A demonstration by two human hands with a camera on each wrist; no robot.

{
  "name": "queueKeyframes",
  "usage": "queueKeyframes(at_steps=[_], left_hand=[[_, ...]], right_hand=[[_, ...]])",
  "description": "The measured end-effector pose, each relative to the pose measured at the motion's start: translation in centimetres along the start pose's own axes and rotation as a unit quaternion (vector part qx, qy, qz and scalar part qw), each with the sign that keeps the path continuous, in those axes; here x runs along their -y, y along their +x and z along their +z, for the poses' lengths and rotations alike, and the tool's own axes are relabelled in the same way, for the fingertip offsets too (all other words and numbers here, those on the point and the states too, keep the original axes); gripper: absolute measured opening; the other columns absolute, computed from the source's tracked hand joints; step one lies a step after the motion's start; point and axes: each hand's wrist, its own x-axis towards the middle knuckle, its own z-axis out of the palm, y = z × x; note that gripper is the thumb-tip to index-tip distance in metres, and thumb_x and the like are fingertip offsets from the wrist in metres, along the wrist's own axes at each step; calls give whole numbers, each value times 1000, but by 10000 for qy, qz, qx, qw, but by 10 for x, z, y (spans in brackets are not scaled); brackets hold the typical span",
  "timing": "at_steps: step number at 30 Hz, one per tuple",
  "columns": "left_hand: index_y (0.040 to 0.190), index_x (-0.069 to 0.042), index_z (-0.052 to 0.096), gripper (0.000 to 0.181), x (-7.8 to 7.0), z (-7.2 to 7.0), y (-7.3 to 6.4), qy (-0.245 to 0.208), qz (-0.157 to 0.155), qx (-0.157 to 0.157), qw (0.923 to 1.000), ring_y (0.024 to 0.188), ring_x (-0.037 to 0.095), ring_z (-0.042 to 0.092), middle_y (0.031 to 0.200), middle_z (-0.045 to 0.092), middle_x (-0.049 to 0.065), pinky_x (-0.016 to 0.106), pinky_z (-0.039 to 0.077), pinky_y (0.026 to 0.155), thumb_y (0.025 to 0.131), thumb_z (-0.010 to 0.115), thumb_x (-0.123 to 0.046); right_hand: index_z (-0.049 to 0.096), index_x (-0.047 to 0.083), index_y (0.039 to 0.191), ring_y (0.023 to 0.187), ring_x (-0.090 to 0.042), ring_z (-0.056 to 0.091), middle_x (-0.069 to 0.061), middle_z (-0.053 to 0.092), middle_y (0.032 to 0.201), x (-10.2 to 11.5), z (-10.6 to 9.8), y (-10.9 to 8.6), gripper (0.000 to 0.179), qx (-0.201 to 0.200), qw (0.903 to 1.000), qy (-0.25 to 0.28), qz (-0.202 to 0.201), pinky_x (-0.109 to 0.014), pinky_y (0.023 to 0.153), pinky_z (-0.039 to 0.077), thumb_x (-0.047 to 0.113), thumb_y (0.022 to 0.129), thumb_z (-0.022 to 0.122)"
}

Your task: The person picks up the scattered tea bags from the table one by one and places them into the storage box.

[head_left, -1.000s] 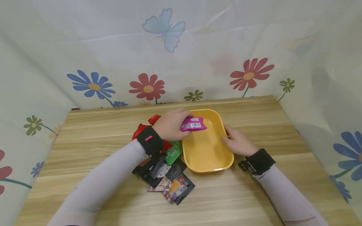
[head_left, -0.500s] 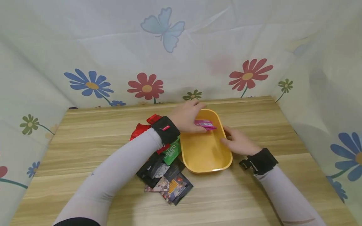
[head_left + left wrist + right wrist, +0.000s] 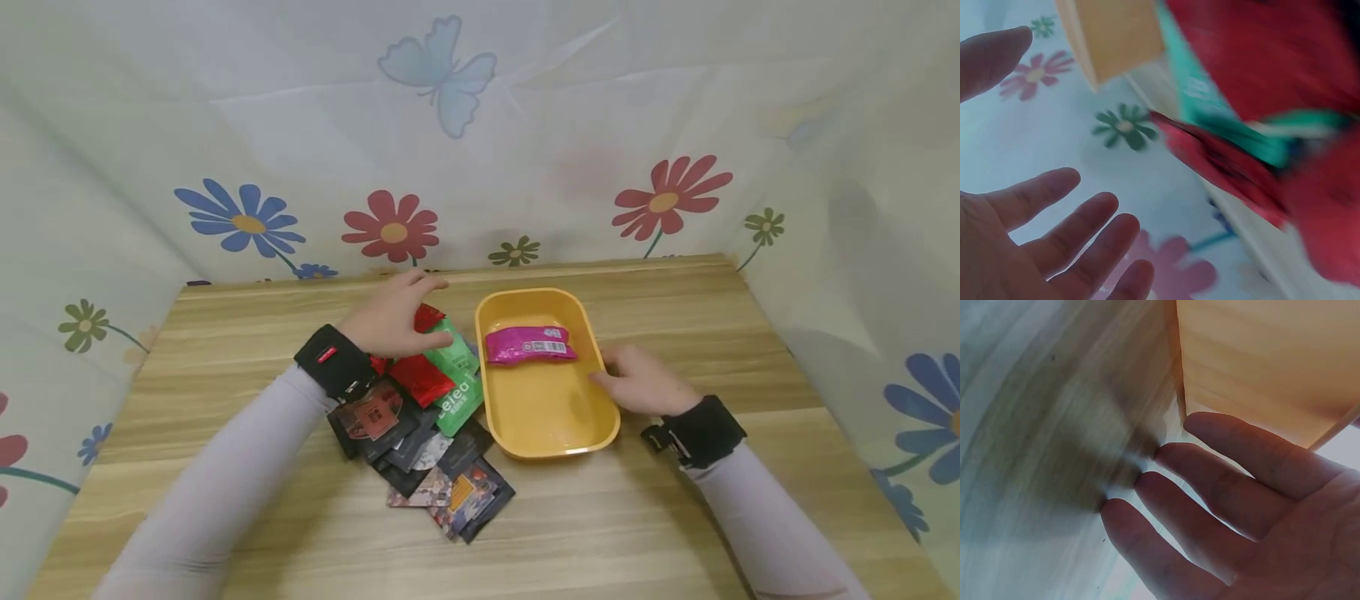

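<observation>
A pink packet [image 3: 531, 343] lies flat in the far half of the yellow tray [image 3: 542, 410], with no hand on it. My left hand [image 3: 415, 315] hovers with spread, relaxed fingers over a pile of packets left of the tray, just above a red packet [image 3: 418, 377] and a green packet [image 3: 452, 353]. In the left wrist view that hand [image 3: 1054, 219] is empty, with blurred red packets [image 3: 1285, 69] and the tray's corner [image 3: 1116, 37] beyond. My right hand [image 3: 626, 377] rests against the tray's right rim; its fingers [image 3: 1210, 500] lie loosely along the tray's outer wall [image 3: 1272, 356].
Several dark packets [image 3: 427, 454] spread toward the front of the wooden table [image 3: 675, 517]. Flowered fabric walls [image 3: 480, 150] close the table in at the back and both sides.
My left hand carried the pink packet over the tray, let it go inside, and drew back left to the pile. The right hand stayed at the tray's rim.
</observation>
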Motion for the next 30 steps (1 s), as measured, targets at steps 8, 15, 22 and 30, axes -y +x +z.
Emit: queueKeyframes(at_steps=[8,15,22,30], left_hand=[[149,-10,47,80,39,7,-28,100,-233,122,9996,129,30,47,145,48,12,51,43,101,82,70,-46],[148,-9,48,73,63,19,-14,60,-249,274,9993,125,30,50,144,48,14,49,43,103,82,72,-27],[150,-9,46,75,65,27,11,141,-26,579,9982,119,27,50,148,46,13,42,45,98,79,70,-14],[145,-12,53,72,55,33,29,337,150,788,9962,133,27,44,145,50,9,43,40,107,75,71,-6]], right_hand=[[70,-4,110,69,-13,57,-2,67,83,4,1,-7,32,11,9999,148,33,-31,67,50,21,95,57],[69,-4,112,68,-13,57,-2,68,84,5,5,-10,32,11,9999,85,115,-31,68,51,21,94,57],[70,-1,111,69,-12,56,1,66,82,5,6,-11,31,-38,10000,7,41,-32,69,49,22,94,57],[71,0,111,70,-12,56,2,66,82,5,6,-10,31,-123,9999,-102,-3,-33,70,49,22,94,58]])
